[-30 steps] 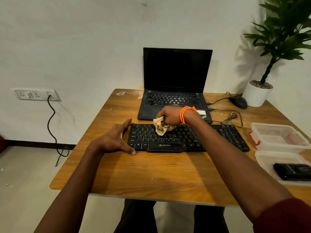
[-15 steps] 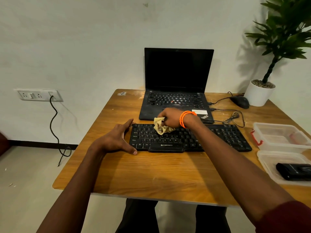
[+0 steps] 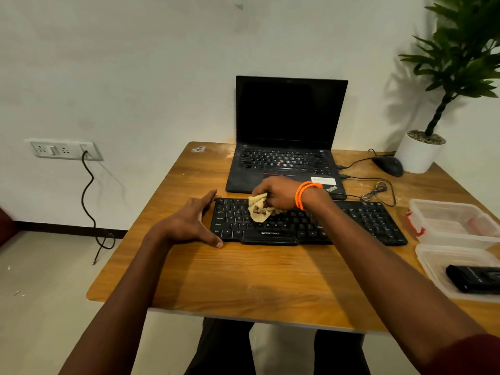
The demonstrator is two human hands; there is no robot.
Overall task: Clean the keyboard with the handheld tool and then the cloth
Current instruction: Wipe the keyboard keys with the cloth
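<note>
A black keyboard [image 3: 365, 220] lies across the middle of the wooden table [image 3: 257, 277]. My right hand [image 3: 276, 192], with an orange band at the wrist, is closed on a crumpled beige cloth [image 3: 258, 211] that presses on the keys left of centre. My left hand [image 3: 189, 226] rests flat on the table, fingers spread against the keyboard's left end, holding nothing. A black handheld tool [image 3: 474, 278] lies in a clear tray at the right edge.
An open black laptop [image 3: 289, 136] stands just behind the keyboard. A mouse [image 3: 388, 165], cables [image 3: 376, 192] and a potted plant [image 3: 419, 155] sit at the back right. Two clear plastic containers [image 3: 446, 220] occupy the right side.
My right hand and the cloth have slid slightly left along the keys. My left hand stays at the keyboard's left end.
</note>
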